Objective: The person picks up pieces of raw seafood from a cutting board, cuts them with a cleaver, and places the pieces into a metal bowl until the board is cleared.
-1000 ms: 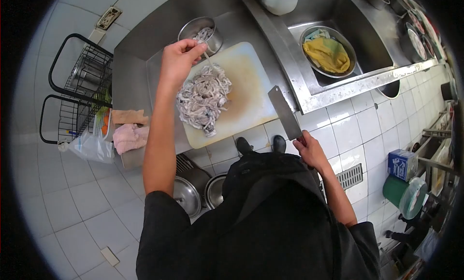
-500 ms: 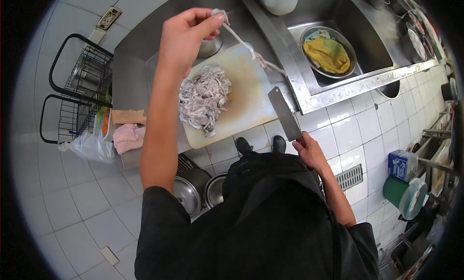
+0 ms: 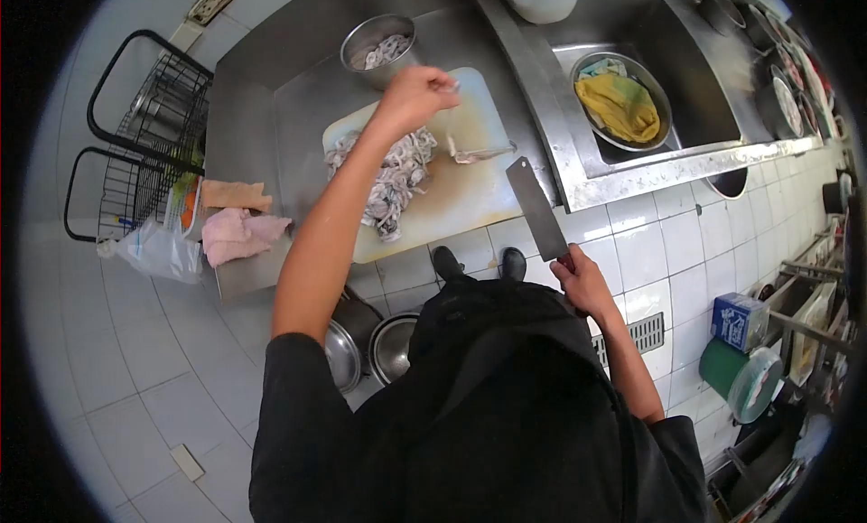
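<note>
A pale cutting board lies on the steel counter with a heap of grey-white stringy strips on its left half. My left hand hovers over the board's top edge, pinching one long strip whose lower end lies on the board's right side. My right hand holds a cleaver by the handle, blade pointing up toward the board's right corner, off the counter's front edge. A small steel pot with more strips stands behind the board.
A sink at the right holds a steel bowl with a yellow cloth. Pink and tan cloths lie at the counter's left end, beside a black wire rack. Pots stand under the counter on the tiled floor.
My left hand pulled one strip up out of the heap, swung it right and lowered it onto the board's right side. The cleaver hand has hardly moved.
</note>
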The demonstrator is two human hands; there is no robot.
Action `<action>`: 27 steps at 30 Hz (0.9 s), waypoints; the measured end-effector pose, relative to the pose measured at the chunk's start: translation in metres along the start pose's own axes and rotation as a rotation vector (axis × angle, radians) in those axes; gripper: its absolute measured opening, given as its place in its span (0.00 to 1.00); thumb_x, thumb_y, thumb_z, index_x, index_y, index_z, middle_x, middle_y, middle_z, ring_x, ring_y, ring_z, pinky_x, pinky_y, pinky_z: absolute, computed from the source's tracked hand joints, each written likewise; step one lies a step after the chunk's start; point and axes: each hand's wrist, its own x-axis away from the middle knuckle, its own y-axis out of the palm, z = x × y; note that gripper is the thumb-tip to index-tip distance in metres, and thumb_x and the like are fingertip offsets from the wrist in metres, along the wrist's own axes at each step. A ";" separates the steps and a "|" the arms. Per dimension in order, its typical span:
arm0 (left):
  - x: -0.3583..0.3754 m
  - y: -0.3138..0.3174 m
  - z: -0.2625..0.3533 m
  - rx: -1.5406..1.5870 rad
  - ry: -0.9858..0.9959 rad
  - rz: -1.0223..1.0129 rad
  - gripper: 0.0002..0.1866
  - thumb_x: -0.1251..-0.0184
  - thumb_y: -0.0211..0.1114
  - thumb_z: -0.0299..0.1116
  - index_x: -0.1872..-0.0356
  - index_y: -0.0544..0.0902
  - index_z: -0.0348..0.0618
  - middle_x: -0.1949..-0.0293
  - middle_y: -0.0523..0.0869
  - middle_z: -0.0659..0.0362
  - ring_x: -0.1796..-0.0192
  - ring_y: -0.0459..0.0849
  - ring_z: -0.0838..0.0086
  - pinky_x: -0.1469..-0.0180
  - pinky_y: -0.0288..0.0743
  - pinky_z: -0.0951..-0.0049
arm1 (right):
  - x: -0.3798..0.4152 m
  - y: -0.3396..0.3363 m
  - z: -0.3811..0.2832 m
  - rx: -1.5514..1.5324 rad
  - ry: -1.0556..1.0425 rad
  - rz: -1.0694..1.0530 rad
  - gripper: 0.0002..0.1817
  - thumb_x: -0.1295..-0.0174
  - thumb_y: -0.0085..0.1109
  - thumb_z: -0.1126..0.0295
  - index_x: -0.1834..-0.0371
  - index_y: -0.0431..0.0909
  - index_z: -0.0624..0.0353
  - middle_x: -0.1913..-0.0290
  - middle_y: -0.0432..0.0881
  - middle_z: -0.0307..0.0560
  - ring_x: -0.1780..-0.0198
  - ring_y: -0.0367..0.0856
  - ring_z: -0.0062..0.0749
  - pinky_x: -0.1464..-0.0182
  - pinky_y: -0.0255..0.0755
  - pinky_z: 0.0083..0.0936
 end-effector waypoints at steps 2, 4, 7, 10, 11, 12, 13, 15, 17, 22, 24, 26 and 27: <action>-0.010 0.012 -0.006 0.011 -0.028 0.023 0.26 0.45 0.78 0.38 0.48 0.86 0.31 0.67 0.87 0.58 0.62 0.85 0.74 0.55 0.78 0.71 | 0.000 0.000 0.000 0.017 -0.001 0.004 0.13 0.29 0.61 0.66 0.57 0.70 0.66 0.61 0.86 0.62 0.55 0.86 0.57 0.52 0.77 0.41; -0.013 0.021 -0.017 -0.018 -0.060 0.060 0.27 0.45 0.78 0.39 0.47 0.86 0.33 0.64 0.89 0.56 0.60 0.87 0.72 0.54 0.79 0.71 | 0.000 -0.001 0.001 0.014 -0.002 0.008 0.14 0.29 0.61 0.66 0.57 0.70 0.66 0.61 0.86 0.62 0.55 0.86 0.57 0.52 0.77 0.41; -0.006 0.050 -0.065 -0.119 -0.205 0.132 0.29 0.47 0.77 0.46 0.48 0.86 0.35 0.59 0.90 0.49 0.56 0.89 0.58 0.50 0.80 0.61 | 0.005 0.001 0.006 -0.022 0.008 0.016 0.14 0.29 0.61 0.66 0.57 0.70 0.66 0.61 0.86 0.62 0.55 0.86 0.57 0.52 0.77 0.41; 0.025 0.097 -0.082 -0.210 -0.401 0.070 0.25 0.46 0.76 0.48 0.55 0.86 0.37 0.57 0.90 0.46 0.52 0.88 0.51 0.48 0.79 0.56 | 0.003 0.006 0.013 -0.046 -0.001 0.029 0.13 0.29 0.61 0.66 0.56 0.71 0.66 0.61 0.86 0.62 0.55 0.86 0.57 0.52 0.77 0.42; 0.036 0.112 -0.075 -0.244 -0.412 0.087 0.23 0.46 0.75 0.46 0.57 0.86 0.38 0.57 0.90 0.46 0.52 0.88 0.51 0.48 0.80 0.56 | 0.003 0.009 0.015 -0.056 -0.016 0.043 0.13 0.29 0.61 0.66 0.56 0.71 0.65 0.61 0.86 0.62 0.55 0.86 0.57 0.52 0.77 0.43; 0.042 0.126 -0.071 -0.278 -0.428 0.103 0.21 0.45 0.75 0.45 0.58 0.86 0.38 0.58 0.90 0.45 0.52 0.88 0.51 0.48 0.80 0.56 | 0.005 0.011 0.017 -0.065 -0.028 0.053 0.13 0.29 0.61 0.66 0.56 0.71 0.65 0.61 0.86 0.62 0.55 0.86 0.57 0.52 0.77 0.43; 0.042 0.138 -0.075 -0.277 -0.391 0.172 0.21 0.44 0.74 0.44 0.57 0.87 0.37 0.58 0.90 0.45 0.53 0.88 0.51 0.48 0.80 0.57 | 0.005 0.010 0.017 -0.056 0.003 0.034 0.13 0.29 0.60 0.66 0.56 0.71 0.65 0.60 0.86 0.62 0.55 0.86 0.57 0.51 0.77 0.43; 0.042 0.155 -0.086 -0.276 -0.319 0.313 0.21 0.42 0.73 0.42 0.53 0.87 0.36 0.59 0.90 0.45 0.56 0.89 0.52 0.48 0.80 0.60 | 0.002 0.008 0.014 -0.037 0.060 -0.006 0.13 0.29 0.60 0.66 0.56 0.71 0.65 0.59 0.86 0.62 0.54 0.86 0.58 0.51 0.77 0.44; 0.037 0.164 -0.103 -0.161 -0.347 0.365 0.17 0.41 0.72 0.38 0.55 0.87 0.37 0.59 0.90 0.45 0.56 0.89 0.52 0.50 0.81 0.58 | 0.002 0.004 0.009 -0.038 0.078 -0.019 0.13 0.29 0.60 0.66 0.55 0.71 0.65 0.58 0.86 0.62 0.53 0.86 0.58 0.50 0.77 0.44; 0.019 0.144 -0.088 0.508 -0.446 0.260 0.13 0.33 0.63 0.28 0.49 0.83 0.35 0.60 0.87 0.57 0.61 0.87 0.75 0.58 0.80 0.76 | 0.007 0.000 0.008 -0.043 0.029 -0.003 0.13 0.29 0.59 0.66 0.56 0.71 0.66 0.56 0.86 0.63 0.52 0.86 0.58 0.49 0.76 0.45; 0.011 0.130 -0.071 0.569 -0.341 0.266 0.13 0.31 0.62 0.28 0.48 0.82 0.35 0.58 0.86 0.56 0.60 0.86 0.74 0.58 0.81 0.75 | 0.006 0.005 0.014 -0.072 -0.007 0.017 0.13 0.29 0.59 0.66 0.56 0.71 0.66 0.57 0.86 0.63 0.52 0.86 0.58 0.49 0.76 0.45; 0.005 0.118 -0.047 0.660 -0.325 0.244 0.13 0.29 0.62 0.27 0.46 0.80 0.34 0.55 0.84 0.56 0.57 0.86 0.73 0.58 0.81 0.74 | 0.006 0.004 0.012 -0.042 0.000 0.001 0.13 0.29 0.59 0.66 0.55 0.71 0.66 0.57 0.86 0.63 0.51 0.85 0.58 0.49 0.76 0.45; 0.003 0.113 -0.031 0.700 -0.320 0.233 0.13 0.29 0.62 0.27 0.46 0.79 0.34 0.55 0.84 0.56 0.57 0.86 0.73 0.58 0.81 0.73 | 0.006 0.004 0.012 -0.025 0.004 -0.009 0.13 0.29 0.59 0.65 0.55 0.71 0.66 0.57 0.86 0.63 0.51 0.85 0.59 0.49 0.76 0.45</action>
